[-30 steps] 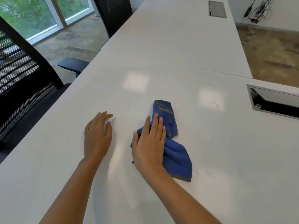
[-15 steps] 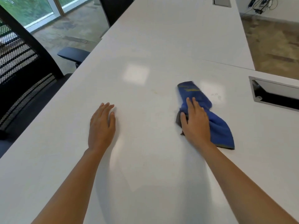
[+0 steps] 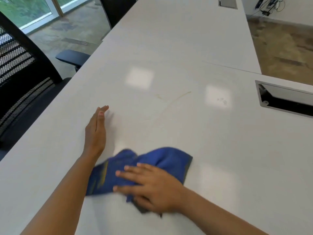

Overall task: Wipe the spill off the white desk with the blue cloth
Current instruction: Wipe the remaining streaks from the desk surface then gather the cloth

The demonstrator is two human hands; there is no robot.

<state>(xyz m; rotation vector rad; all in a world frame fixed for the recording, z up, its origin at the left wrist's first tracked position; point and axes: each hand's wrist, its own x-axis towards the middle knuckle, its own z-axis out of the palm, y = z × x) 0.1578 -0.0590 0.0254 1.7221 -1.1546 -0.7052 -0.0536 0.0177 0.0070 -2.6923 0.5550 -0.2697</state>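
The blue cloth (image 3: 160,160) lies crumpled on the white desk (image 3: 220,150), near its front edge. My right hand (image 3: 152,187) presses flat on the cloth, fingers pointing left. My left hand (image 3: 96,131) rests edge-on against the desk just above and left of the cloth, fingers together and holding nothing. A faint curved brownish streak (image 3: 174,99) marks the desk beyond both hands, and a few small droplets (image 3: 221,100) sit to its right.
A rectangular cable cutout (image 3: 286,99) opens in the desk at the right. A black mesh chair (image 3: 20,78) with an armrest (image 3: 72,56) stands at the left edge. Another chair (image 3: 116,9) stands farther back. Bare floor (image 3: 284,44) lies beyond the right side.
My right hand has swept the cloth from the far right back toward me and leftward. My left hand has tilted from flat onto its edge.
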